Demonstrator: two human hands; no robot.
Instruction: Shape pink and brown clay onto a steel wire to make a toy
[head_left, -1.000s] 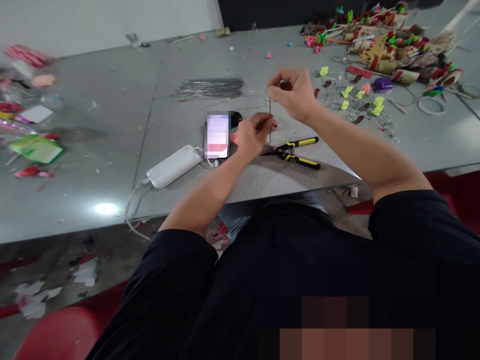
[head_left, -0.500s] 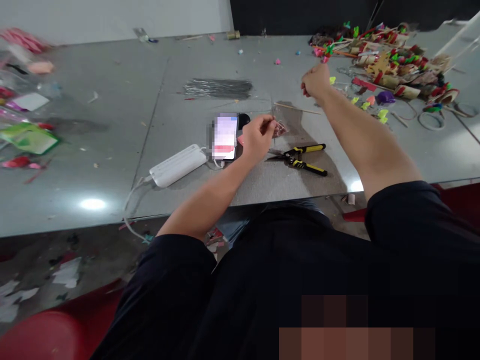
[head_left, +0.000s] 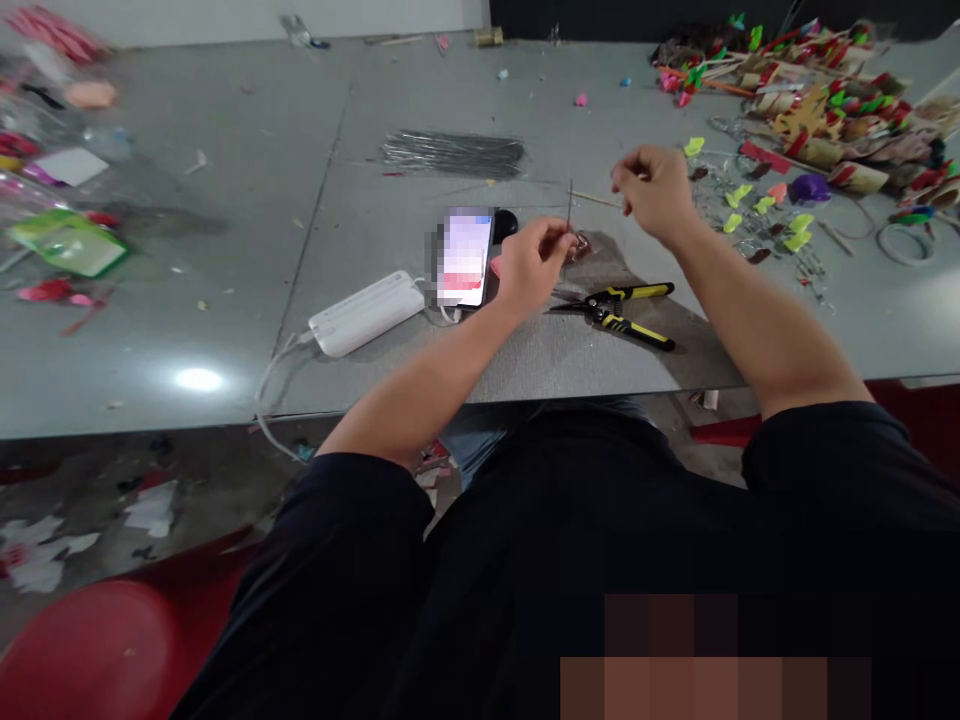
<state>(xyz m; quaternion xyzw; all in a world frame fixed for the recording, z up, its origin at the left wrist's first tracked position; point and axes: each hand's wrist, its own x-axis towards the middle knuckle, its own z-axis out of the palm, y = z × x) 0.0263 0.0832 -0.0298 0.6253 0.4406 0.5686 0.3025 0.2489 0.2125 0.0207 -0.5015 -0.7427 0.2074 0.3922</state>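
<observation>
My left hand (head_left: 534, 262) is closed in a pinch above the grey table (head_left: 225, 250), gripping a thin upright metal wire (head_left: 570, 205) with a small reddish piece (head_left: 580, 243) at its base. To its right my right hand (head_left: 654, 190) hovers with fingers curled and pinched; whether anything is in them I cannot make out. Yellow-and-black pliers (head_left: 619, 308) lie on the table just below both hands. A bundle of thin wires (head_left: 454, 153) lies further back.
A phone (head_left: 465, 257) sits left of my left hand, cabled to a white power bank (head_left: 366, 313). Colourful craft pieces (head_left: 810, 90) are heaped at the back right, yellow bits and rings (head_left: 757, 215) near them. Packets (head_left: 67, 240) lie at far left. Red chairs stand below.
My right hand went out to the far right toward the craft pieces, then drew back near the wire. My left hand kept its hold on the wire.
</observation>
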